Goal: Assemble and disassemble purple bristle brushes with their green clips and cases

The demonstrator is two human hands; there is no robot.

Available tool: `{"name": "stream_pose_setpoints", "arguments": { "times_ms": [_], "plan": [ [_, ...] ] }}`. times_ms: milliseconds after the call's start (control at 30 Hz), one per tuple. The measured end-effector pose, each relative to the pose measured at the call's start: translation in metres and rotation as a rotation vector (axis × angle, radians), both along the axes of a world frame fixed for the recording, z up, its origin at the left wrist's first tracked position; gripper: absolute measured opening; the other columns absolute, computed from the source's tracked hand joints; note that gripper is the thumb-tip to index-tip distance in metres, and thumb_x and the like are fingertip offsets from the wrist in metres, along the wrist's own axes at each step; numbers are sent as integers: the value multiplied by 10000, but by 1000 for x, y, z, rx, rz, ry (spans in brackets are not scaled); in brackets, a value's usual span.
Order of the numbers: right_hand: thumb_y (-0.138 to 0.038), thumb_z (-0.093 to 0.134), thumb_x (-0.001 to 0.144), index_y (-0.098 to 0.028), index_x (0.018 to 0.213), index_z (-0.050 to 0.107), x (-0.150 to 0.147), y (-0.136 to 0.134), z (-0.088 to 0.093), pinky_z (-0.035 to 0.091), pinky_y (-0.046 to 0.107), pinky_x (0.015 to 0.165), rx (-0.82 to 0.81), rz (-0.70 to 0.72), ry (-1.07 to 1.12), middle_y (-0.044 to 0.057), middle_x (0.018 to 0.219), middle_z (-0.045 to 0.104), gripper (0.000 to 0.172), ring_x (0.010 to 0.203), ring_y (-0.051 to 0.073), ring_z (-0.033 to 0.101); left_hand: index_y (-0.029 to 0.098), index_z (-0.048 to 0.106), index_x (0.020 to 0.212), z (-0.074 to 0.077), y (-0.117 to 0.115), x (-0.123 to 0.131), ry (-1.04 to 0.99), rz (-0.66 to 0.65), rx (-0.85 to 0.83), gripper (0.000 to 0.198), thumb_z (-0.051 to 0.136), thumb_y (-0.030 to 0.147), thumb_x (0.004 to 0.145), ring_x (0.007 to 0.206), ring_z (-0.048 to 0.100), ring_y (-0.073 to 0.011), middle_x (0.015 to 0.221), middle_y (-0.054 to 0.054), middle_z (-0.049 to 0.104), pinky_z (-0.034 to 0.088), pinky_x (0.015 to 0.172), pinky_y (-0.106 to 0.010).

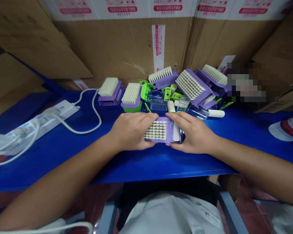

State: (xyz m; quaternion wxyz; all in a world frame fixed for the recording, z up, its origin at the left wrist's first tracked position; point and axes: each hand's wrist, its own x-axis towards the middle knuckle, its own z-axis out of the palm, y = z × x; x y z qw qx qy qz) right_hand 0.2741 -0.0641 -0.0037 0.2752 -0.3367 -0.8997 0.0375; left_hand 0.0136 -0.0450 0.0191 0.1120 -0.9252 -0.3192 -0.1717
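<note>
Between my two hands is a purple brush head [169, 131] with pale bristle tufts, held just over the blue table. My left hand [133, 131] grips its bristled end, with fingers on top and thumb side below. My right hand [194, 133] closes round the other end, where a white roller-like part [176, 131] and a dark clear edge show. Behind the hands lie loose green clips [146, 91], clear plastic pieces [158, 104] and a white handle [216, 113]. The palms and the underside of the brush head are hidden.
Several purple brush heads [191, 85] lie along the back by a cardboard box [127, 48]. A white power strip [41, 126] with cables is at left on the blue table [141, 165]. At right lies a red-labelled white container [286, 127]. One cable loops toward the brushes.
</note>
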Motion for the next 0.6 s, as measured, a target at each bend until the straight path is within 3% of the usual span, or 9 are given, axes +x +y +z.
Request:
{"name": "stream_pose_setpoints", "arguments": {
  "times_ms": [167,333,467,600],
  "plan": [
    [-487,798,814,-165,1526,391,2,3,5,618,531,980,-14,14,13,220,1385,615,881,1231,377,672,179,637,1259,-1,-2,1,-39,53,-16,543,683,469,803,1001,798,-314,1158,-117,807,641,830,-402],
    [-669,730,837,-178,1421,482,3,-4,18,647,457,893,154,20,41,179,1269,701,802,1128,348,721,218,606,1296,-4,-3,1,-125,-13,-40,537,648,513,850,1057,789,-280,1197,-96,796,638,923,-380],
    [-623,731,851,-215,1429,455,0,-11,21,645,459,866,144,-31,55,156,1285,689,759,1155,350,702,223,610,1319,-10,0,-1,-158,-31,-6,580,633,565,851,1069,786,-277,1199,-99,793,646,940,-388],
    [-548,753,850,-250,1404,453,-1,-14,16,617,494,964,131,73,152,130,1236,686,697,1135,328,704,242,629,1290,-14,-1,1,-172,-36,-12,552,621,587,859,1089,783,-263,1210,-86,792,643,969,-380]
  ]
}}
